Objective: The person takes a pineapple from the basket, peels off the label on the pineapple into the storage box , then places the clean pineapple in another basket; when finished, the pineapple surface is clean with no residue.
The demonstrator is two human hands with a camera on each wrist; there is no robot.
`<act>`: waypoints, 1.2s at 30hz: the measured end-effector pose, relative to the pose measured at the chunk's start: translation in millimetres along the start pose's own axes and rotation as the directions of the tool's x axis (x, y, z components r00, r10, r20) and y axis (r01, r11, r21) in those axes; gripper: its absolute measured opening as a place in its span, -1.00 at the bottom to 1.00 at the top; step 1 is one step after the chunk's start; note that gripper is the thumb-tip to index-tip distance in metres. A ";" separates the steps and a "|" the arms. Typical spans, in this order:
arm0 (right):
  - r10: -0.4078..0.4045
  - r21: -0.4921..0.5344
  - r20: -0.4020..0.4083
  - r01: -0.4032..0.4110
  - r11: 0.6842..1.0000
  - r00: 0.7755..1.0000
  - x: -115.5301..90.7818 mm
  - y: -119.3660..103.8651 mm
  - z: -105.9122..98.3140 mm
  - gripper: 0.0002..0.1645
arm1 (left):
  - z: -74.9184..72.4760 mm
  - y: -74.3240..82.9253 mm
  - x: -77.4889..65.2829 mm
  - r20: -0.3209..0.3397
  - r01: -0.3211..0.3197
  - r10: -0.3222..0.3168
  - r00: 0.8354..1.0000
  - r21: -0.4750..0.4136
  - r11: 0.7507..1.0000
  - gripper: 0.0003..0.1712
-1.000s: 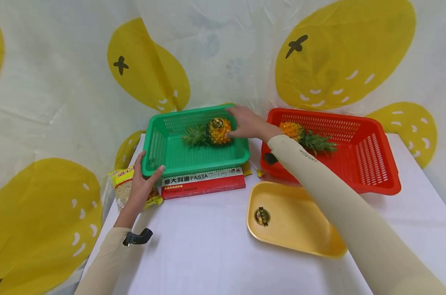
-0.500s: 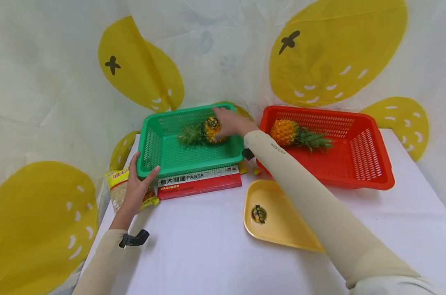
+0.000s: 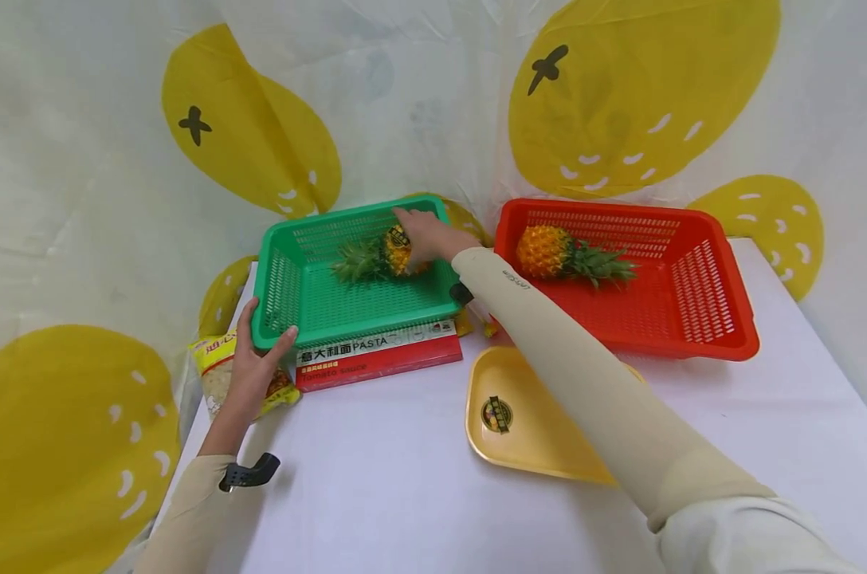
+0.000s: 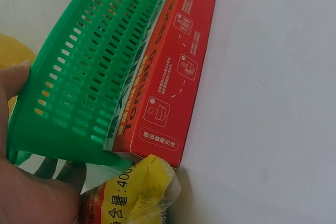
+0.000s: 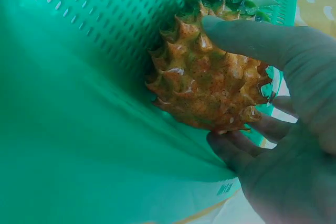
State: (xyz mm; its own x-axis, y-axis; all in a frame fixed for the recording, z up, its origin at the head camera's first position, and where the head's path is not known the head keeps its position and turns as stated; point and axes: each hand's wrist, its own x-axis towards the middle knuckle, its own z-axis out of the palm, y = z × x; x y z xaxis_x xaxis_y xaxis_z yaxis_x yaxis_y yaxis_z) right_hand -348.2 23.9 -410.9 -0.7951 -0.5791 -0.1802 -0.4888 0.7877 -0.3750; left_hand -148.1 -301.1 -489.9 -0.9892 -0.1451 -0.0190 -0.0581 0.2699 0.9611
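Note:
A green plastic basket (image 3: 347, 315) stands at the back left, its front edge over a red and white pasta box (image 3: 383, 363). My left hand (image 3: 250, 375) grips the basket's front left corner, thumb at the front rim and fingers at the left side. Inside the basket lies a pineapple (image 3: 396, 253), leaves to the left. My right hand (image 3: 426, 237) holds its round end; in the right wrist view, the thumb lies across the pineapple (image 5: 210, 77) and the fingers curl under it. The palm hides part of the fruit in the head view.
To the right, a red basket (image 3: 670, 319) holds another pineapple (image 3: 544, 253). A yellow tray (image 3: 527, 434) sits in front of it, partly under my right sleeve. Beside my left hand lies a yellow food bag (image 3: 214, 363). A patterned cloth (image 3: 419, 96) hangs behind the table.
My right hand has moved left from the pineapple's end to grasp around it. The left hand keeps its hold on the basket corner. The head view has shifted slightly.

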 end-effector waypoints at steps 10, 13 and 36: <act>0.006 -0.120 -0.001 -0.006 0.993 1.000 5.7 1.7 -3.7 0.10 | 0.6 9.0 -1.7 0.007 0.007 -0.007 1.000 0.013 1.000 0.09; -0.018 -0.116 -0.002 0.018 0.993 1.000 3.4 1.7 -5.0 0.01 | 0.2 10.7 -3.2 0.005 0.014 -0.014 1.000 0.013 1.000 0.09; -0.175 0.027 -0.171 0.183 0.983 0.970 -41.7 -20.2 -28.6 -0.02 | -0.4 12.0 -3.5 -0.011 0.013 -0.012 1.000 0.043 0.999 0.11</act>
State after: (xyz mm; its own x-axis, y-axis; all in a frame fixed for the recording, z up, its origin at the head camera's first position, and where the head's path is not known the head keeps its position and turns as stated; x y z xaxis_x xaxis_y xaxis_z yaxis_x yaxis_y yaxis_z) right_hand -315.4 38.1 -369.8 -0.7465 -0.6638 0.0463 -0.6157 0.6627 -0.4263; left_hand -145.3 -297.7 -478.2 -0.9869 -0.1590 -0.0276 -0.0763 0.3088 0.9481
